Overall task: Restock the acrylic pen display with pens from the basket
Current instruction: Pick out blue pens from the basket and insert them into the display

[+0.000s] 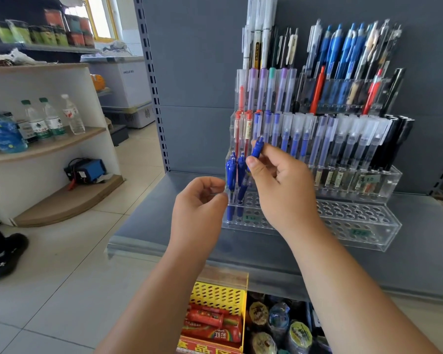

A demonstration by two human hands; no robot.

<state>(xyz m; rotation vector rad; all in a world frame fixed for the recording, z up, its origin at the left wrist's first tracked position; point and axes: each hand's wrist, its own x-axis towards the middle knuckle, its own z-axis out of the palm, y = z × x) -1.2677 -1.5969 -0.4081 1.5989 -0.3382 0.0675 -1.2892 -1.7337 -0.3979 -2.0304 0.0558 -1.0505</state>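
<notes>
Now, working from the left: my left grip (198, 200) hovers just beside the left end of the acrylic display (248, 221), fingers loosely curled and holding nothing that I can see, so it is free to steady things. Just to its right, a small cluster of blue pens (232, 172) stands upright in the leftmost holes of the lowest tier, above the grey shelf (149, 226). Next comes the blue pen (257, 148) that I am placing. My right grip (279, 180) pinches it between thumb and fingertips around its middle, clicker end up. It leans to the right at the top, with its lower end down among the holes beside the standing cluster; whether the tip is in a hole already, I cannot tell. To do this step well, I judge that I should bring the pen upright before pushing, since a tilted barrel is likely to catch on the hole's edge or knock its neighbours. I would aim for the free hole next to the cluster, let the pen slide down, and loosen the pinch only when it stands by itself. The left grip could brace the display's end so the acrylic does not shift on the shelf. Further right, most of the lower tier's holes are empty, so plenty remains to fill. The basket that supplies the pens I cannot pick out with certainty.
</notes>
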